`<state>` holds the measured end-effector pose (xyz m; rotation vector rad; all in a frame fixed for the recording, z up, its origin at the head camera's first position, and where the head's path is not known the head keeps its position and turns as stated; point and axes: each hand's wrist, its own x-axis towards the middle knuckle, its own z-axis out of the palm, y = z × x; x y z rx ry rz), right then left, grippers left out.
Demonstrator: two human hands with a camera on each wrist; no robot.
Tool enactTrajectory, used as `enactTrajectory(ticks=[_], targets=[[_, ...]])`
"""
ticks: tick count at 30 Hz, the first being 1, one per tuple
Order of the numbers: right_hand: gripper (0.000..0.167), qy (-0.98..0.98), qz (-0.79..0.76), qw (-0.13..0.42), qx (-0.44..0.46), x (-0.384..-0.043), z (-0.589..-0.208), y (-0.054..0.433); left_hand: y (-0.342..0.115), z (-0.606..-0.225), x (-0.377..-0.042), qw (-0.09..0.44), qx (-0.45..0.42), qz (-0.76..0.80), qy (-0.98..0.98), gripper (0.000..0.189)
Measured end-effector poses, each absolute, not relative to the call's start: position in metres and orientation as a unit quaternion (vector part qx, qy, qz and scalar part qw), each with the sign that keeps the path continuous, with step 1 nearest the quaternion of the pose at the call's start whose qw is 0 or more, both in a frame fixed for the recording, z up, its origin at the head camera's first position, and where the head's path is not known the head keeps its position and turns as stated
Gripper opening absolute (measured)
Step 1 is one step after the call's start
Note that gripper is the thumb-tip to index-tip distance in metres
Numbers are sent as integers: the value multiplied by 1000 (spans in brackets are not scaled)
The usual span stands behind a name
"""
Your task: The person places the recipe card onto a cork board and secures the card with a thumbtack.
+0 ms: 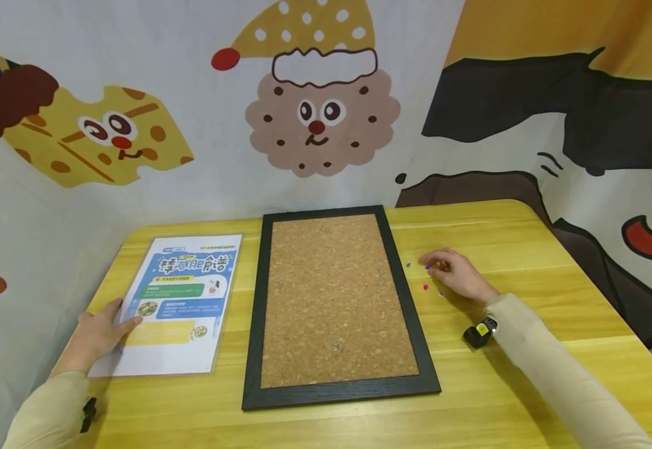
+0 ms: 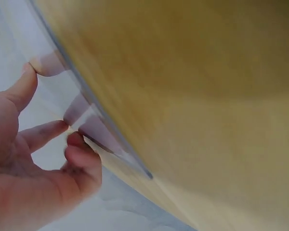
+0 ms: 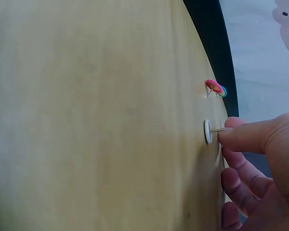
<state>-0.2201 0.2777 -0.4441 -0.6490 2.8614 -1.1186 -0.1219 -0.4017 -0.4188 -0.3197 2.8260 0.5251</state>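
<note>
1. We see the laminated sheet point(image 1: 182, 305) lying on the left part of the wooden counter point(image 1: 326, 430), printed with blue, green and yellow panels beneath a large heading.
2. Our left hand point(image 1: 96, 333) reaches its left edge: the thumb is spread from the fingers and rests on the glossy surface, while other fingertips bend beside the edge near the lower corner.
3. Just right of the sheet, in the middle of the counter, we have the cork board point(image 1: 337, 299) in its black frame point(image 1: 340, 393).
4. Our right hand point(image 1: 460, 274) is low over the counter beyond the frame's right side, thumb and forefinger close together at the purple tack point(image 1: 428, 267); we cannot tell whether they pinch it.
5. Around those fingertips we find the blue tack point(image 1: 408, 265) nearest the frame, the pink tack point(image 1: 425, 287), and the white tack point(image 1: 441, 294) below the hand. From the right wrist, the white one sits on its head with its pin standing away from the wood.
6. Behind the counter hangs a white cloth point(image 1: 191, 25) printed with cartoon foods.
</note>
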Motion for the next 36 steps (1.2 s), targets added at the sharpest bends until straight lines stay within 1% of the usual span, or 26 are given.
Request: enactTrajectory(ticks=[6, 13, 17, 23, 27, 32, 36], targets=[[19, 908, -367, -2, -200, -220, -444, 275, -401, -418, -121, 121, -115, 182, 969, 87], [17, 905, -377, 10, -197, -222, -446, 274, -407, -422, -118, 133, -121, 202, 963, 93], [19, 902, -384, 3, -200, -223, -447, 274, -407, -419, -121, 128, -85, 193, 969, 90], [19, 901, -392, 13, -188, -220, -443, 274, -409, -414, -123, 154, -37, 219, 963, 89], [18, 897, -405, 25, -176, -219, -439, 273, -412, -408, -120, 185, -31, 301, 935, 83], [19, 896, -415, 38, -153, -218, -435, 273, -417, -403, -116, 233, -44, 429, 872, 82], [21, 896, -420, 42, -140, -217, -433, 272, -420, -403, -115, 241, -52, 491, 836, 85]])
